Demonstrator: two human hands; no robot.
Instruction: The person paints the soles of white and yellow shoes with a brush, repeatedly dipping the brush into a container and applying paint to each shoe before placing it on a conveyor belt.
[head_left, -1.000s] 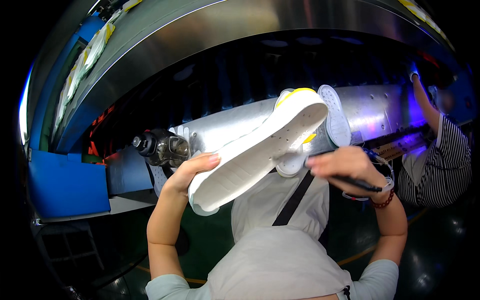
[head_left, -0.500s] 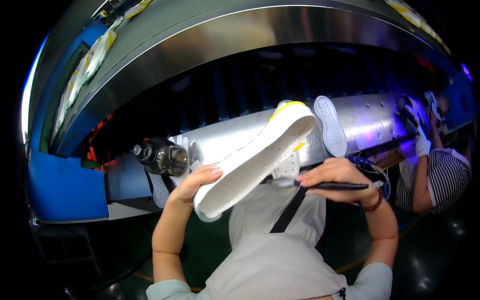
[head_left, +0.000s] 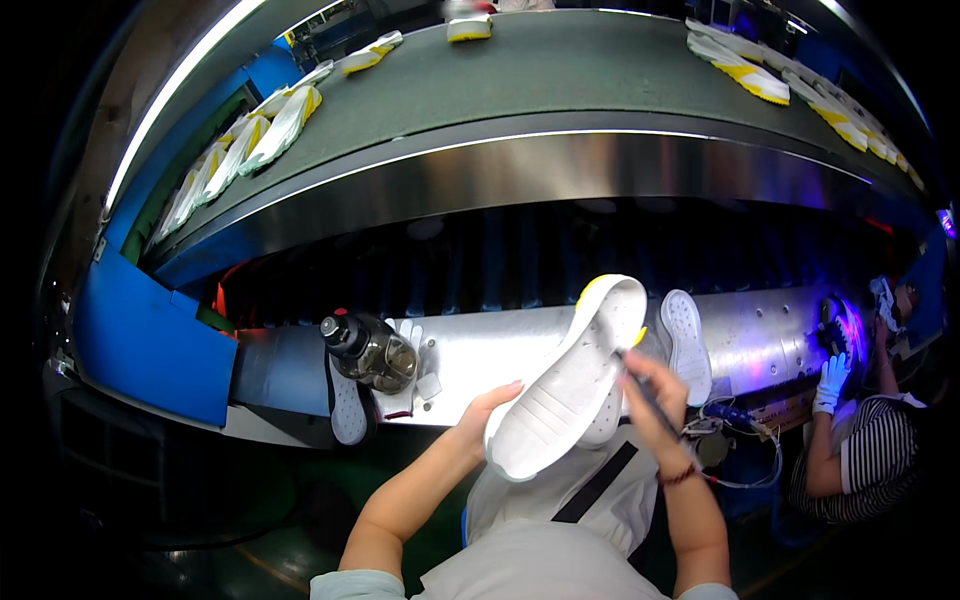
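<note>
My left hand (head_left: 482,412) grips the heel end of a white shoe sole (head_left: 570,380) with a yellow toe edge, holding it tilted up with its inner face toward me. My right hand (head_left: 655,390) is closed on a thin dark pen-like tool (head_left: 640,385) whose tip touches the sole near its middle. Both hands are raised over the steel shelf (head_left: 480,355) in front of me.
A second white sole (head_left: 688,342) lies on the shelf right of my hands. A dark bottle (head_left: 368,350) and a white glove stand at the left. Above runs a green conveyor belt (head_left: 560,70) carrying several white and yellow soles. A gloved co-worker (head_left: 850,440) in stripes works at the right.
The view has tilted up so the conveyor shows. The sole has turned more upright, and my right hand has brought the tool tip onto its inner face.
</note>
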